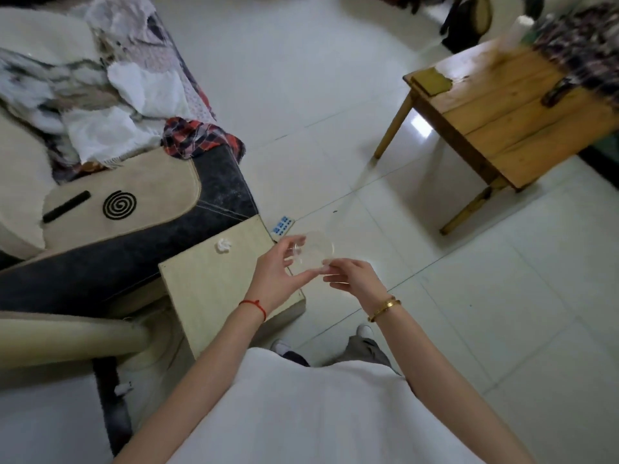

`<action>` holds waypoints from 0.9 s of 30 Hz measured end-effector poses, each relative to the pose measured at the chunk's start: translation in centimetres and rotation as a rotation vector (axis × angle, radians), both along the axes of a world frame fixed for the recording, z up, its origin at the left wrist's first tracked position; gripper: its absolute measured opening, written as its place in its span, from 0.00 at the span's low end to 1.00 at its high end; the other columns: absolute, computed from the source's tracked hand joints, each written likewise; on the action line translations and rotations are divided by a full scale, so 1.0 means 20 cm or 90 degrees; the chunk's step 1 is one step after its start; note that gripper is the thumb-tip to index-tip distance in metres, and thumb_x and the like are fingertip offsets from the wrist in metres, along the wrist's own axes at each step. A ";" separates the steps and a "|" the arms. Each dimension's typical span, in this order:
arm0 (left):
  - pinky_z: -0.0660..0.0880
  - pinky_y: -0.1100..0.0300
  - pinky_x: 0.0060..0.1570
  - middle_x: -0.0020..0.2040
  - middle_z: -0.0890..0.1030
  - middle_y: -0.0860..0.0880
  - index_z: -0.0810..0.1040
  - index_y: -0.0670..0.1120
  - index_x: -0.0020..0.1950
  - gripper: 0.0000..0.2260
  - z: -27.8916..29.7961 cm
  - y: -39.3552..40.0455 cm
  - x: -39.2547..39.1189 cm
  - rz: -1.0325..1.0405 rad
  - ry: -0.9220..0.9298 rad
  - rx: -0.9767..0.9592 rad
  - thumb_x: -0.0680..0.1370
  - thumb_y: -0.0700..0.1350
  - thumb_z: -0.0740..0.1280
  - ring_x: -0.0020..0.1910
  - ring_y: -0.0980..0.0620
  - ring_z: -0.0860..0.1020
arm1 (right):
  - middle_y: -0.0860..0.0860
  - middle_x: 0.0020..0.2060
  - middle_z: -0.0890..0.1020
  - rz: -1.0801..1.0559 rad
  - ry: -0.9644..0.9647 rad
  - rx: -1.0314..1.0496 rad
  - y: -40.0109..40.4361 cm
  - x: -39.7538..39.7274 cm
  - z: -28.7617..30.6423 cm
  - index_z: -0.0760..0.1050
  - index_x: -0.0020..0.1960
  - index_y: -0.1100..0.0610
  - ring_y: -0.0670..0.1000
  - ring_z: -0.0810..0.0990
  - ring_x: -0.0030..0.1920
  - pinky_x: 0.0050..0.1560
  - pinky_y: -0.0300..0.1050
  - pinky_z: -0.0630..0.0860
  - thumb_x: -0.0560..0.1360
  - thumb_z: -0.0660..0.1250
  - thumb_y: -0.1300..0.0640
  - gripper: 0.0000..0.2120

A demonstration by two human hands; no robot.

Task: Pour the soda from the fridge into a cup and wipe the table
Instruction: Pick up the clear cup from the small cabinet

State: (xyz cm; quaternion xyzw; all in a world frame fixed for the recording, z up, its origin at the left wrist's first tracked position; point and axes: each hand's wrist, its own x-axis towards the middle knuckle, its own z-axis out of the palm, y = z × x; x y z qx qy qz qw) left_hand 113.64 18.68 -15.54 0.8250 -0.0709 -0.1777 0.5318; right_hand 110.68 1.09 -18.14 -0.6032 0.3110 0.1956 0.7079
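A clear plastic cup (313, 251) is held in the air, tipped on its side, over the right edge of a small beige side table (214, 289). My left hand (279, 274) grips its base end with thumb and fingers. My right hand (351, 277) pinches the cup's rim side from the right. A crumpled white tissue (223, 245) lies on the far part of the small table. No soda or fridge is in view.
A sofa (110, 209) piled with clothes stands to the left, a mosquito coil (119, 204) on its arm. A wooden table (512, 105) with a blurred white bottle (516, 31) stands at the upper right. White tiled floor lies between. A blue pill pack (282, 225) lies beyond the small table.
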 end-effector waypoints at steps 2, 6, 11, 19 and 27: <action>0.72 0.67 0.61 0.62 0.77 0.57 0.73 0.52 0.66 0.30 0.02 -0.15 0.01 -0.042 0.004 -0.010 0.66 0.53 0.78 0.62 0.59 0.75 | 0.57 0.48 0.85 -0.047 -0.010 -0.001 -0.13 -0.06 0.03 0.80 0.57 0.64 0.54 0.82 0.48 0.56 0.48 0.78 0.79 0.62 0.58 0.13; 0.74 0.63 0.61 0.60 0.78 0.59 0.74 0.52 0.65 0.32 0.06 -0.52 -0.02 -0.123 -0.006 -0.033 0.64 0.58 0.77 0.60 0.60 0.77 | 0.57 0.48 0.85 -0.133 -0.025 -0.018 -0.46 -0.20 0.07 0.80 0.57 0.64 0.53 0.82 0.47 0.55 0.47 0.78 0.79 0.61 0.58 0.13; 0.76 0.60 0.61 0.58 0.80 0.59 0.76 0.52 0.63 0.27 0.09 -1.02 -0.08 -0.207 -0.017 -0.040 0.67 0.51 0.79 0.57 0.60 0.79 | 0.54 0.41 0.86 -0.215 -0.034 -0.037 -0.91 -0.39 0.13 0.81 0.52 0.62 0.54 0.82 0.46 0.56 0.49 0.78 0.79 0.61 0.60 0.11; 0.77 0.59 0.59 0.57 0.80 0.61 0.75 0.54 0.61 0.24 0.15 -1.92 -0.31 -0.330 -0.036 -0.061 0.68 0.49 0.79 0.57 0.61 0.79 | 0.58 0.44 0.85 -0.338 -0.043 -0.065 -1.72 -0.76 0.23 0.82 0.52 0.62 0.54 0.82 0.45 0.50 0.44 0.78 0.78 0.61 0.60 0.11; 0.77 0.59 0.59 0.56 0.80 0.60 0.75 0.53 0.63 0.25 0.19 -2.56 -0.42 -0.441 -0.061 -0.056 0.69 0.47 0.78 0.56 0.63 0.78 | 0.56 0.42 0.85 -0.462 -0.049 -0.047 -2.23 -0.97 0.23 0.82 0.50 0.60 0.53 0.83 0.43 0.50 0.43 0.79 0.79 0.61 0.60 0.11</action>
